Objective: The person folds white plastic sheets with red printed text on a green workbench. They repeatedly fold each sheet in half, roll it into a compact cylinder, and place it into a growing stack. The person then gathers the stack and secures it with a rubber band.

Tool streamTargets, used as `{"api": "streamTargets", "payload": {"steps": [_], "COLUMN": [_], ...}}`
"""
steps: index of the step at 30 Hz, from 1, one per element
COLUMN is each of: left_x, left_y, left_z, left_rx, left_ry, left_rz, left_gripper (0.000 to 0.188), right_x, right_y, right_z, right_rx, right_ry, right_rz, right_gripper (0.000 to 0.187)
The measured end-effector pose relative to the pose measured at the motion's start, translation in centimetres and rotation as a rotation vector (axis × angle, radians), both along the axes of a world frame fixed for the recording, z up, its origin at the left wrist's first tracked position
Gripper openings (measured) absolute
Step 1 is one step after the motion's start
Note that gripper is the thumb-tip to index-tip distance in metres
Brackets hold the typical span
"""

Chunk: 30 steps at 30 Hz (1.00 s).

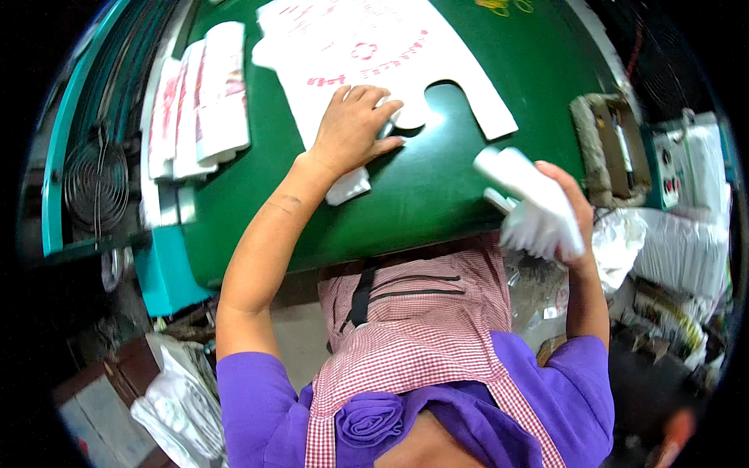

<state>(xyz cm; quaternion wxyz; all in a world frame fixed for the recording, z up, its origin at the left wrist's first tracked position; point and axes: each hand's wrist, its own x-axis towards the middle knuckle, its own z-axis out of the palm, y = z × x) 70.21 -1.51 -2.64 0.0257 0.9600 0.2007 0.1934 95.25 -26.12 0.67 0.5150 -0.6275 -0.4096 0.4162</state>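
Purple shirt (261,409) and red-checked apron (413,331) occupy the foreground. Left hand (355,129), loosely spread, lies over the white printed bag (367,27) on the green table (425,207); whether it grips anything cannot be told. Right hand (575,209) is curled around a blurred white bundle (534,199) at the table's near right edge.

A box (590,150) (open-topped) stands beside a switch panel (668,170).

Wht bundle (538,201) blurry, R hand (576,212) pt. hidden
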Motion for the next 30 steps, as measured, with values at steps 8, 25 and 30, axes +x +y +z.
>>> {"api": "streamTargets", "payload": {"steps": [8,25,30], "left_x": [-0.3,-14.6,-17.6], "left_y": [1.6,-12.4,-12.3], "left_z": [-2.1,-0.7,-3.2], "left_rx": [-0.357,-0.213,-0.111], "left_ry": [-0.205,0.274,0.284], "left_rz": [0.046,-0.039,0.081], "left_gripper": [0.011,0.085,0.109], "right_x": [13.4,17.5,2.4], "right_y": [-14.3,-14.3,-5.3], "right_z": [-0.4,-9.4,-5.4], "right_rx": [-0.011,-0.039,0.283], "right_ry": [-0.300,-0.852,-1.100], "right_rz": [-0.582,-1.005,0.202], "right_gripper": [0.045,0.052,0.077]}}
